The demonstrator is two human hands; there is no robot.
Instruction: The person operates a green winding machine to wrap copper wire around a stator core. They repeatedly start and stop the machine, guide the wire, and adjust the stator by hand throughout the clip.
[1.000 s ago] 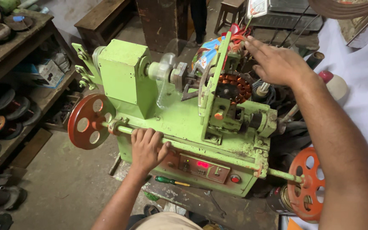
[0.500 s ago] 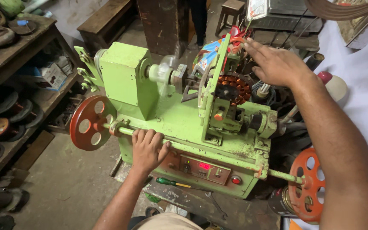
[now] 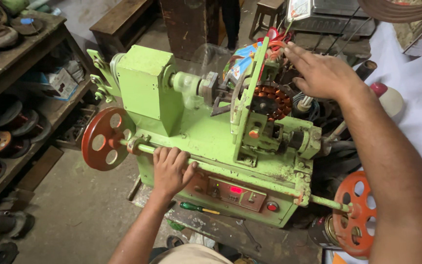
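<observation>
One green winding machine (image 3: 206, 146) with two red handwheels, left (image 3: 104, 139) and right (image 3: 355, 213), on one horizontal shaft (image 3: 230, 168): your left hand (image 3: 170, 169) lies curled over that shaft, while your right hand (image 3: 321, 73), fingers spread open, touches the wires above the one copper-wound stator (image 3: 272, 100).

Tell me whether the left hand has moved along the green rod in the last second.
No. The left hand grips the green rod at the same spot, just left of the control panel and right of the red wheel.
</observation>
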